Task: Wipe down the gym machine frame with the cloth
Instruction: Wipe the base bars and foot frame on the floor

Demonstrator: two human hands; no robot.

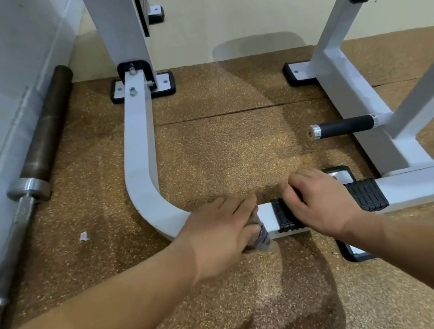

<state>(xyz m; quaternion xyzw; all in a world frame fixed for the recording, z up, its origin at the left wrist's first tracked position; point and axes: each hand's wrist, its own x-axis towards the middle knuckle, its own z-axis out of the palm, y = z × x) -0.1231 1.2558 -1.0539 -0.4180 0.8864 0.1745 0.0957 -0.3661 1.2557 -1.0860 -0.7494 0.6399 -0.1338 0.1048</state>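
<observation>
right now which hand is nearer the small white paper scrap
Left. The left hand is right of the small white paper scrap; the right hand grips the black ribbed pad farther right.

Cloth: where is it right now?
Head view, lower centre: the cloth is bunched under the left hand on the white frame bar, just left of the black ribbed pad that the right hand holds.

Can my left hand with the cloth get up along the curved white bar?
Probably yes. The left hand holds the cloth at the bend of the curved bar, nothing lies on it, and the right hand grips the ribbed pad, farther right.
</observation>
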